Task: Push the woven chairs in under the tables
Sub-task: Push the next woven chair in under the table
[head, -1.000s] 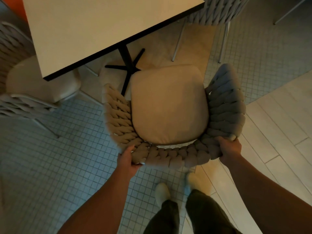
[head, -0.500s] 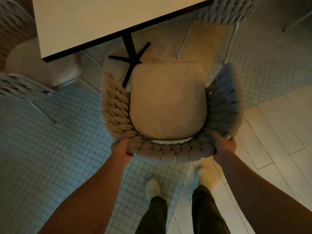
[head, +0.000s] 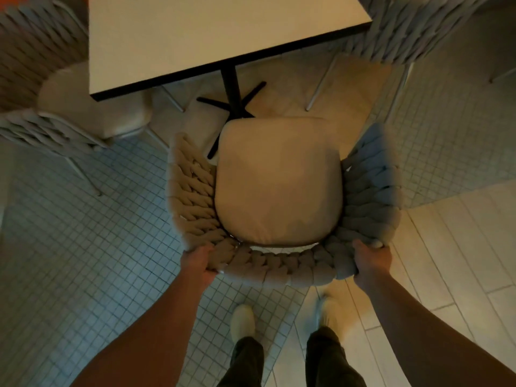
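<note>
The chair [head: 279,185] has been eased slightly nearer the table [head: 212,32], its woven back gripped at both corners by the left hand [head: 196,263] and right hand [head: 370,261], fingers curled round it. The seat lies short of the table's near edge; further pushing is judged needed.

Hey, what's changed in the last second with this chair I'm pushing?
The woven chair has swung slightly, facing the table edge more squarely, yet its seat is hardly closer and still outside it. The shoes have shuffled. Unchanged: left hand and right hand grip the backrest corners; the chair on the left and the chair at top right stay put.
</note>
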